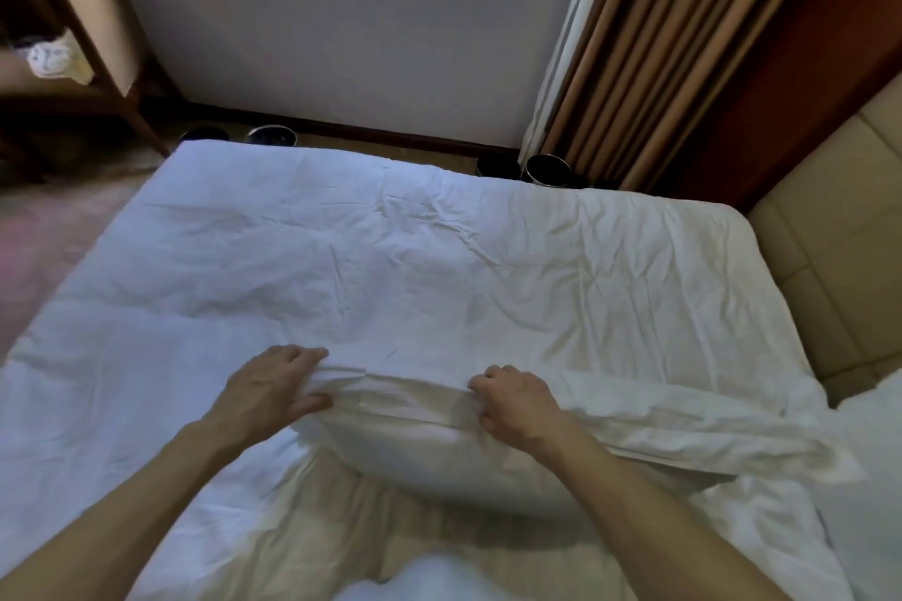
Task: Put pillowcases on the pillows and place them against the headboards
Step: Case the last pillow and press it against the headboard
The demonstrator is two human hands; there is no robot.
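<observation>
Pillowcase (415, 405), one: left hand (273, 386), right hand (512, 403)

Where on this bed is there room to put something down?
The bed is bare across its middle, up to the far edge by the bins, and on its left side. It's crowded in front, where the left hand and right hand grip the pillowcase.

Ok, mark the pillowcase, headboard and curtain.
pillowcase (410, 398): head view, on its bunched hem, lower centre.
headboard (830, 229): head view, on a beige padded panel, right edge.
curtain (659, 39): head view, on the brown folds, upper right.
</observation>
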